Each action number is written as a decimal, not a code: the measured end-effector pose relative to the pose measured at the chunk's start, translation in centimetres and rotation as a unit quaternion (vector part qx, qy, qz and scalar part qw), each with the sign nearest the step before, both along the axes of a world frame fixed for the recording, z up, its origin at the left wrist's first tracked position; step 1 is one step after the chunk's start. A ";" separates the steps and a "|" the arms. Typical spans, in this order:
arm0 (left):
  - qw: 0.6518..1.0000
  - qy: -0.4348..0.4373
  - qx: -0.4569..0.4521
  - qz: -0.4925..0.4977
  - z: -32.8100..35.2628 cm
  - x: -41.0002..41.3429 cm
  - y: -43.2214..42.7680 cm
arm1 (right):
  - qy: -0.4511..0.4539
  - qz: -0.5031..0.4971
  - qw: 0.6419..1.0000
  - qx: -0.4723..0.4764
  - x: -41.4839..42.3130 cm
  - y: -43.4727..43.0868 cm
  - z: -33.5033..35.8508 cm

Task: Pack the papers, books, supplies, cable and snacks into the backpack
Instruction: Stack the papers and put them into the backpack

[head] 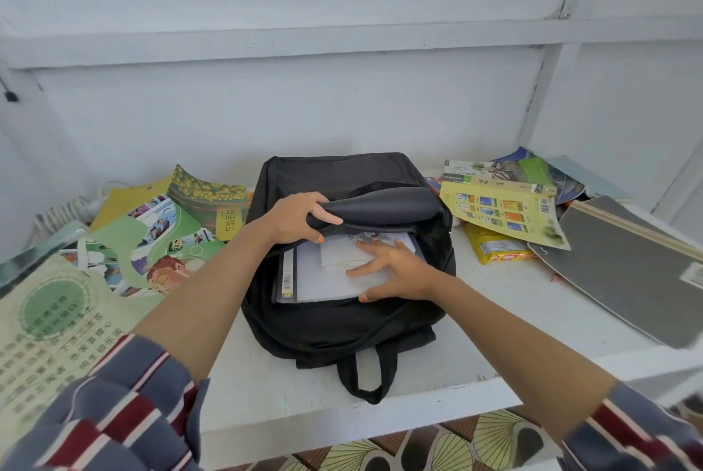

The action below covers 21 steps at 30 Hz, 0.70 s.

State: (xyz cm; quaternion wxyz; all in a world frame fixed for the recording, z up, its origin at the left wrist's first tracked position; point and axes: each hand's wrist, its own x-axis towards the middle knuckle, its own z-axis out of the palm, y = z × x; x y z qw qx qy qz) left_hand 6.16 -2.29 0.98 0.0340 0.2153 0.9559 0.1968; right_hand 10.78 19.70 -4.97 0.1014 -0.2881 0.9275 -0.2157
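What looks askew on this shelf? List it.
The yellow snack packet lies half hidden under a skewed yellow-green book, right of the black fabric backpack; it could easily be overlooked.

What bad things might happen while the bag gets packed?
The left hand holds the backpack flap up; if it slips, the flap may drop onto the right hand pressing the papers. The folded sheet under that hand might crumple. The grey folder seems to reach past the table edge and might slide off if bumped.
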 end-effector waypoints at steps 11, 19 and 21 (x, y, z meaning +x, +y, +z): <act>1.000 -0.005 -0.011 -0.005 -0.1 -0.5 0.0 | -0.002 0.005 1.000 0.018 0.0 0.0 0.0; 1.000 -0.018 -0.011 -0.008 -0.4 -0.3 -0.1 | -0.004 0.015 0.999 0.038 0.2 -0.1 0.2; 1.000 -0.028 -0.010 -0.010 -0.4 -0.2 0.0 | -0.026 0.011 0.999 0.033 0.3 0.1 0.9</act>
